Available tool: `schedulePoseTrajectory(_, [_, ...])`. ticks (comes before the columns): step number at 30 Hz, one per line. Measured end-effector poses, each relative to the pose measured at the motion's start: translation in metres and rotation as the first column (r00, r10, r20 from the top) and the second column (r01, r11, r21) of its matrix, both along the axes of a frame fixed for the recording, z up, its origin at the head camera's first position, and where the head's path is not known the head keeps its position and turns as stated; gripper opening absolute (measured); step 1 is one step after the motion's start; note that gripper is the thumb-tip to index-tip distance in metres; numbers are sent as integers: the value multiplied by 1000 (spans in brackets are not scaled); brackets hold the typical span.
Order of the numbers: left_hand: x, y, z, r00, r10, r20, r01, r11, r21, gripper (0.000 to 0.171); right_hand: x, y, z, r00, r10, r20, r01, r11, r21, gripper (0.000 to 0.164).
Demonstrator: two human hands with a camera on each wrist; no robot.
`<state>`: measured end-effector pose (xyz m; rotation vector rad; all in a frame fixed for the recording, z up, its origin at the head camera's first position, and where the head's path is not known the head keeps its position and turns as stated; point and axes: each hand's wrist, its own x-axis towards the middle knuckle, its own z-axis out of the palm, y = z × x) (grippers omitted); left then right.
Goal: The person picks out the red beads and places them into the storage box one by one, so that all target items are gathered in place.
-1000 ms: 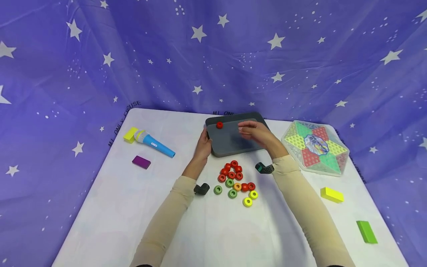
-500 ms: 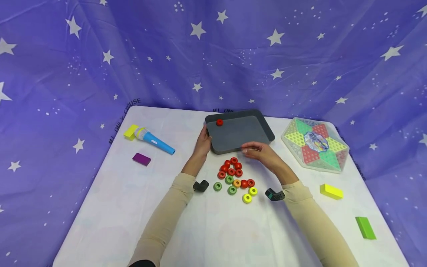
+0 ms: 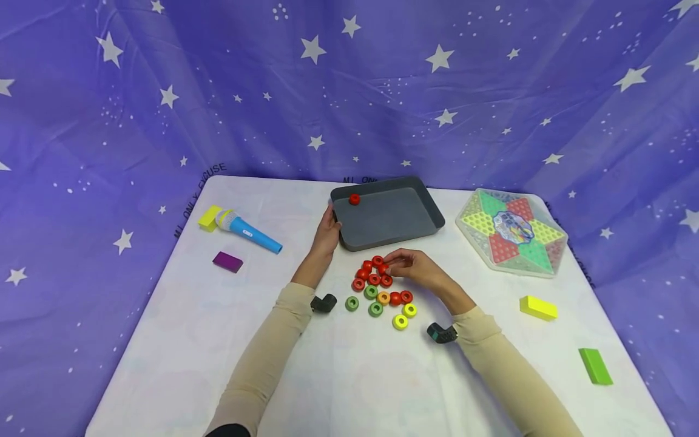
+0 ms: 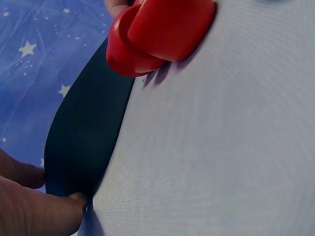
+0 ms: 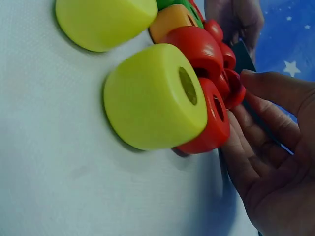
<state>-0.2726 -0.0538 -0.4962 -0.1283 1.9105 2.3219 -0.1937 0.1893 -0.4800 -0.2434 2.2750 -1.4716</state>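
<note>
My left hand (image 3: 326,233) grips the left rim of a dark grey tray (image 3: 390,215), thumb on the near side. One red bead (image 3: 355,199) lies inside the tray, near its back left corner. In front of the tray is a loose cluster of chunky beads with holes: red, green (image 3: 375,309), orange (image 3: 384,298) and yellow (image 3: 400,321). At the cluster's right side, my right hand (image 3: 417,267) pinches a red bead (image 5: 236,91) between thumb and fingers. Part of that bead is hidden by the fingertips.
A toy microphone (image 3: 251,232) leans by a yellow block (image 3: 209,218) at left, with a purple block (image 3: 227,261) nearer. On the right lie a Chinese checkers box (image 3: 513,233), another yellow block (image 3: 538,308) and a green block (image 3: 596,366). A starry curtain (image 3: 349,91) hangs behind.
From above the tray, my right hand has come back toward me and down to the beads, where it now pinches a red one. My left hand stays on the tray rim.
</note>
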Motion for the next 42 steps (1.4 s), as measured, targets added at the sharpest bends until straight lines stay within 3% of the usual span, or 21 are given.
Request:
schedulePoseTrajectory(13, [1, 1, 1, 1000, 6, 9, -6, 1000, 1, 61, 4, -12, 2, 998, 4, -66, 1, 997, 77, 23])
schedulePoseTrajectory(21, [1, 1, -1, 1000, -1, -1, 1, 1000, -3, 60, 5, -14, -2, 994, -62, -84, 71, 992, 100, 22])
schedulePoseTrajectory(28, [2, 2, 1, 1000, 10, 13, -10, 1000, -26, 60, 2, -12, 4, 993, -96, -64, 99, 993, 56, 25])
schedulePoseTrajectory(42, [5, 3, -1, 1000, 6, -9, -7, 999, -48, 59, -20, -8, 44, 986, -164, -5, 162, 977, -142, 31])
